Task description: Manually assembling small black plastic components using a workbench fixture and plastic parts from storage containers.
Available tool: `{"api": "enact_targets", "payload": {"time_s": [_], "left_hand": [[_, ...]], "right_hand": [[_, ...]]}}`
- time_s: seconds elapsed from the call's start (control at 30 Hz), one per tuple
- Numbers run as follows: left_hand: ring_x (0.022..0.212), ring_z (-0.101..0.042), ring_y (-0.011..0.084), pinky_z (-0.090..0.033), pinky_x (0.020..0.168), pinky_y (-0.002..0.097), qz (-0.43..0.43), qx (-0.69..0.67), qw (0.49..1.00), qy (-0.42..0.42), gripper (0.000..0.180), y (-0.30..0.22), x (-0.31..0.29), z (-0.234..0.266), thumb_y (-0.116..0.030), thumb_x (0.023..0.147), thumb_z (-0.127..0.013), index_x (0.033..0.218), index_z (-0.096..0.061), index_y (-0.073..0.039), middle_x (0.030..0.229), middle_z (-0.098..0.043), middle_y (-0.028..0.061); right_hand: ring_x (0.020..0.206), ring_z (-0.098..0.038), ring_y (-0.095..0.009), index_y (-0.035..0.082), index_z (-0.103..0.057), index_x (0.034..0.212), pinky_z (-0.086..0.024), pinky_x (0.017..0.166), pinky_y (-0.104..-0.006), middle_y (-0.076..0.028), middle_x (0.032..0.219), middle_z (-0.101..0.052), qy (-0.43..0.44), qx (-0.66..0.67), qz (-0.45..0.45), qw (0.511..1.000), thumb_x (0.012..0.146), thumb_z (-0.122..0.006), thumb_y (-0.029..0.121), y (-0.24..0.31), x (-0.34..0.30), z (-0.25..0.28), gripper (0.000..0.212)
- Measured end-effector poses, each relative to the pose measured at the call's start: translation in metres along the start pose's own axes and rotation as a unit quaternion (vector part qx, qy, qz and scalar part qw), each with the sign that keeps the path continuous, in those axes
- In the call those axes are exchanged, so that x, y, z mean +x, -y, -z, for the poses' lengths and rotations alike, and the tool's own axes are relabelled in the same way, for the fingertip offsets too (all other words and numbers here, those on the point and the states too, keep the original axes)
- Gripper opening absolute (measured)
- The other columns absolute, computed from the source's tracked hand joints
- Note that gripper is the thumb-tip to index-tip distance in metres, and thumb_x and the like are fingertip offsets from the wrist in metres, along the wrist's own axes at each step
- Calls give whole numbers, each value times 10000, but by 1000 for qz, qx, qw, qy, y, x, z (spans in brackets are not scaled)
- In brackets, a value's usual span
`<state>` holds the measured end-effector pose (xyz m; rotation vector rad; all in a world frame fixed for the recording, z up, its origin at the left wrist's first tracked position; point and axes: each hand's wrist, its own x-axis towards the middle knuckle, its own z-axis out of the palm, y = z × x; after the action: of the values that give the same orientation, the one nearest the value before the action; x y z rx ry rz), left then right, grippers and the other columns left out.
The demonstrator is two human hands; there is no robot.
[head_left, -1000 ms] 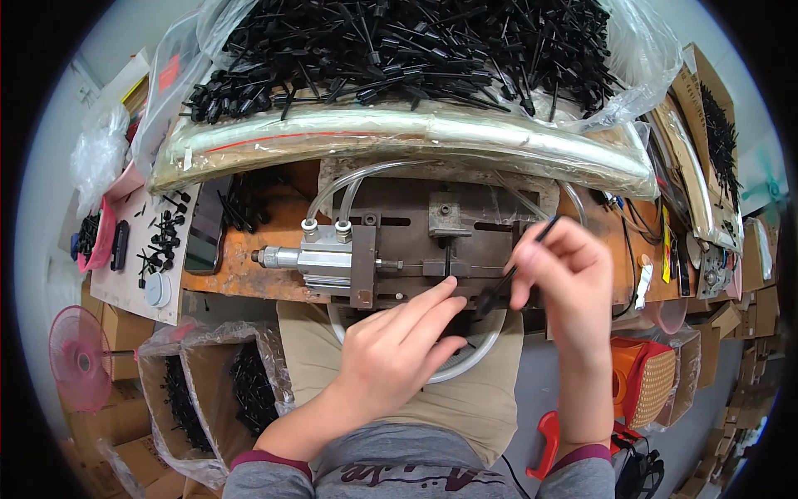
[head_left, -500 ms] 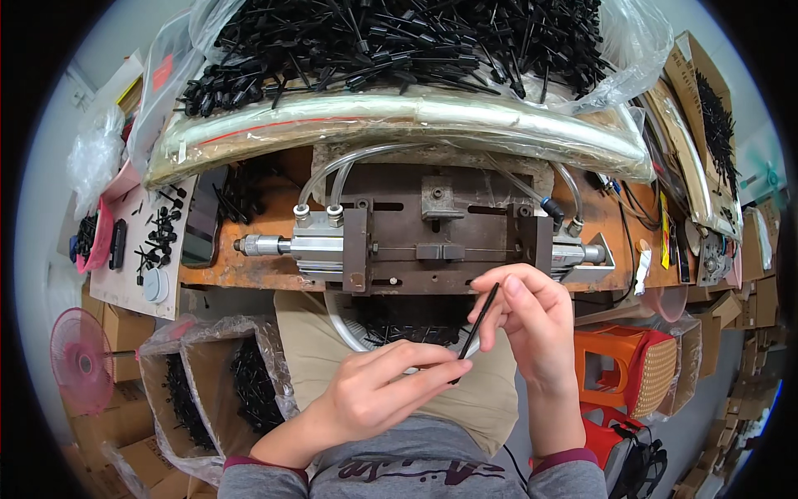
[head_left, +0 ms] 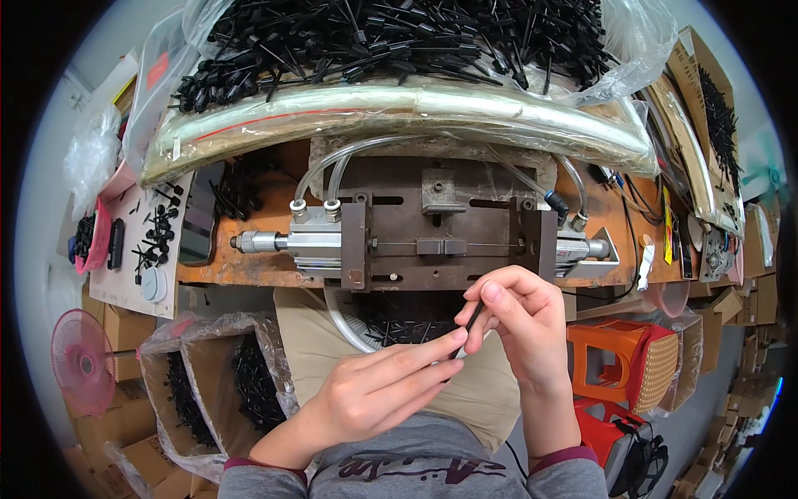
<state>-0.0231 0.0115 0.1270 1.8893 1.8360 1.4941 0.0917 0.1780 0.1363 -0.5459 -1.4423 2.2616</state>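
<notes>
Close to my lap, in front of the metal fixture, I hold a thin black rod on a slant between both hands. My left hand has its straight fingers and thumb closed around the lower part. Higher up, my right hand pinches the top end between bent fingertips, which partly cover it. Beyond my hands is the dark steel fixture with a silver cylinder on its left side and another on its right. A small grey block sits at its middle on a thin horizontal rod.
A plastic-lined box edge holding a heap of black parts rises behind the fixture. Below the bench edge is a container of black pieces. Lined cartons and a pink fan stand left; an orange stool stands right.
My left hand has moved up along the rod toward my right fingertips, so less of the rod shows between them. My right hand has shifted slightly left and its fingers have closed in.
</notes>
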Motion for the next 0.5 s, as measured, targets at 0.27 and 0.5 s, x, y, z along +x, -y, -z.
{"api": "enact_targets", "payload": {"time_s": [0.27,0.5], "left_hand": [[778,-696,205,-582,678,284,-23,-18,1000,-2,345,-1,0,0,-7,647,-813,984,-737,-7,1164,-679,152],[773,-693,202,-580,664,283,-24,-15,1000,-1,334,-1,-2,-1,-19,630,-817,953,-736,2,1164,-680,157]], "right_hand": [[580,-651,-141,-51,-629,967,-521,548,-244,-155,816,-692,-43,-30,62,997,998,-547,125,-3,2,-2,197],[547,-632,-127,-37,-593,1002,-487,516,-225,-173,833,-700,-28,-43,92,994,1033,-482,161,-11,-2,-2,230]]}}
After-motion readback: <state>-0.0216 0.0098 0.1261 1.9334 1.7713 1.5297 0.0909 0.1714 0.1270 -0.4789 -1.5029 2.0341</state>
